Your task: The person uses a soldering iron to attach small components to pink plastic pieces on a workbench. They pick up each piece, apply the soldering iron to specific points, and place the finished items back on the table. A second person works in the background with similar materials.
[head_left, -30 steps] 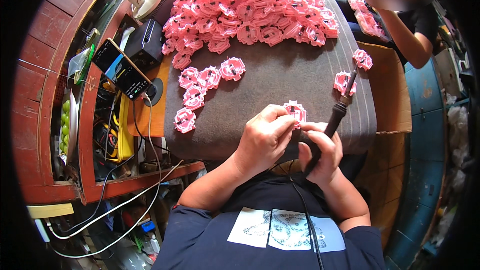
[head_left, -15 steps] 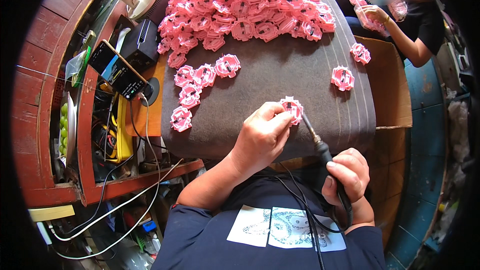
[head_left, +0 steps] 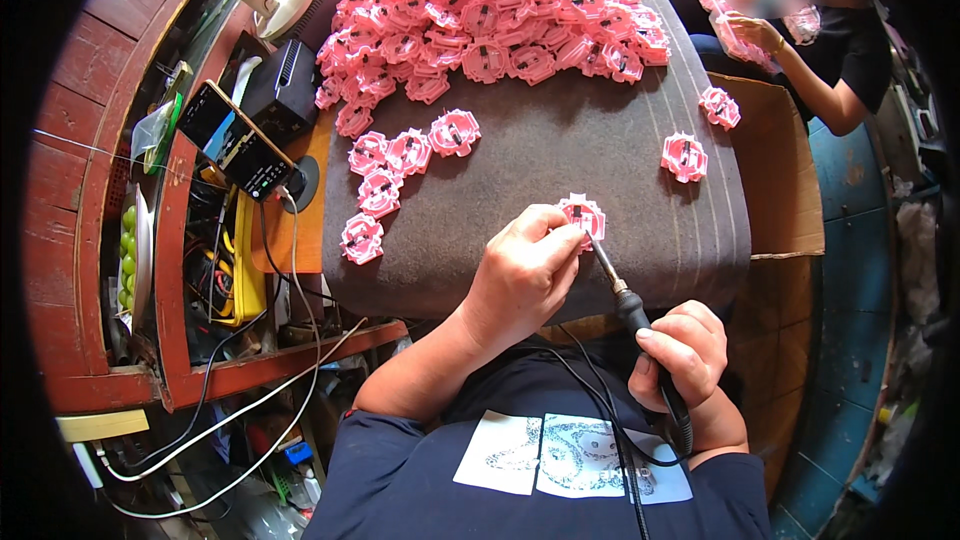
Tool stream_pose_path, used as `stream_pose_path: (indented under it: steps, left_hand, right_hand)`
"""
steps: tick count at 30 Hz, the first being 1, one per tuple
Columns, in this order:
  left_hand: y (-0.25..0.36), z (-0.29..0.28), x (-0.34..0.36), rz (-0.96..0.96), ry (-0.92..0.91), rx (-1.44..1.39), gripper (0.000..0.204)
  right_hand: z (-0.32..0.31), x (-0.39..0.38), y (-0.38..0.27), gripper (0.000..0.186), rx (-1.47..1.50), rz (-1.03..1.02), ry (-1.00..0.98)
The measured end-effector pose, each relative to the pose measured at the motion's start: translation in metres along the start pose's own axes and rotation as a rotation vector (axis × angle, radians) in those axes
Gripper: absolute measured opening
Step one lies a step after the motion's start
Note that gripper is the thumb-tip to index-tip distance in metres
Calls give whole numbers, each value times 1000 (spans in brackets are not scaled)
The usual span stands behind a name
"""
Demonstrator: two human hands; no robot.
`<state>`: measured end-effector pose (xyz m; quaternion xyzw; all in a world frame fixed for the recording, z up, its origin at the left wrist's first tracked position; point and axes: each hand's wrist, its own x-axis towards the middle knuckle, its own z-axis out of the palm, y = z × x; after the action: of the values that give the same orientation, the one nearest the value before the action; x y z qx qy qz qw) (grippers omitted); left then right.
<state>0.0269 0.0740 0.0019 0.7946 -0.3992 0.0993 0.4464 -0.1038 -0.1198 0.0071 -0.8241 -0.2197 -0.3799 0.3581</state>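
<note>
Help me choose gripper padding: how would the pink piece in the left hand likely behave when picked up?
The pink piece looks like moulded plastic holding its crisp outline, so it's probably stiff. It's likely light: the left hand pinches just its edge. Its notched rim has small jutting tabs, which might snag or prove fragile.

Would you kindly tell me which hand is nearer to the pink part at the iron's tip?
Left: the left hand pinches the pink part, while the right hand sits farther back, below and to its right, gripping the soldering iron.
</note>
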Motion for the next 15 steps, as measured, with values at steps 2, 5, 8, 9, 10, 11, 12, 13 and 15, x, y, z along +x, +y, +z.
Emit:
stream_pose_path:
  steps: [2, 5, 8, 9, 10, 11, 12, 13, 15]
  left_hand:
    - [1, 0, 0, 2, 6, 1, 22]
    - [0, 0, 0, -1, -8, 6, 21]
    - [1, 0, 0, 2, -1, 13, 21]
    - [0, 0, 0, 2, 1, 9, 22]
    - [0, 1, 0, 3, 3, 3, 22]
    - [0, 1, 0, 4, 5, -2, 22]
    - [-1, 1, 0, 2, 2, -6, 22]
    - [-1, 1, 0, -1, 0, -7, 22]
    - [-1, 1, -1, -3, 1, -3, 22]
  right_hand:
    - [0, 0, 0, 27, -1, 0, -3]
    - [0, 0, -1, 27, -7, 1, -10]
    - [0, 0, -2, 28, -15, 3, -20]
    - [0, 0, -3, 28, -18, 4, -23]
    - [-1, 0, -3, 29, -23, 5, -27]
    - [-2, 0, -4, 29, -28, 6, -31]
    - [-2, 0, -4, 29, -34, 7, -35]
    - [-2, -1, -3, 30, -31, 3, -33]
    - [-1, -1, -3, 30, -25, -4, -28]
